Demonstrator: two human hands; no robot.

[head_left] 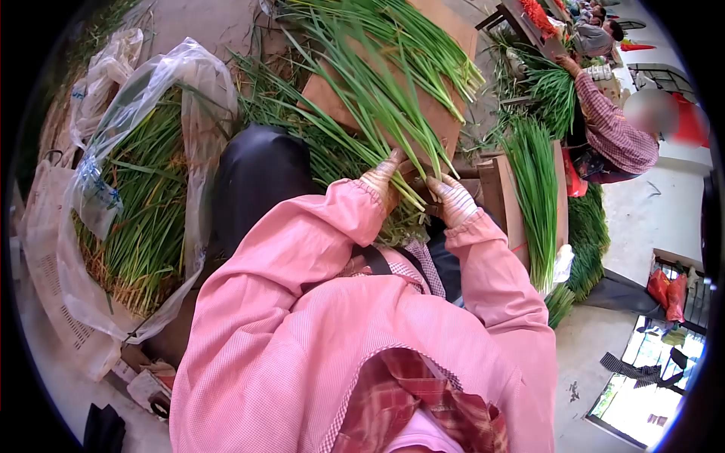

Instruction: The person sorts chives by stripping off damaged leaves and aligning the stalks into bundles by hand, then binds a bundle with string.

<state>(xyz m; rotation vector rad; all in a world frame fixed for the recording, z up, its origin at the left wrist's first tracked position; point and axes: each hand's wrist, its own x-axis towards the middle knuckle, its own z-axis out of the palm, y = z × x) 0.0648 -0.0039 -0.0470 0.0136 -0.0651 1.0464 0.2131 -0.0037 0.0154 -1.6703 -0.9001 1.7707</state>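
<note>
My left hand (384, 172), in a pale glove, is closed round the lower stems of a bunch of garlic chives (361, 143). Beside it my right hand (453, 198), its fingers wrapped in whitish tape or glove, pinches the pale stem ends of some garlic chives (424, 140). The long green leaves fan up and away over a brown board (343, 102). More loose chives (445, 53) lie on that board, with their stem ends to the right. Trimmings (404, 226) sit below my hands, partly hidden by my sleeves.
A clear plastic bag (204, 75) full of chives and yellowed leaves stands at left. To my right, a neat chive bundle (532, 204) lies on a board, with more bundles (589, 241) behind it. A co-worker in a checked shirt (612, 136) reaches toward other greens (551, 90).
</note>
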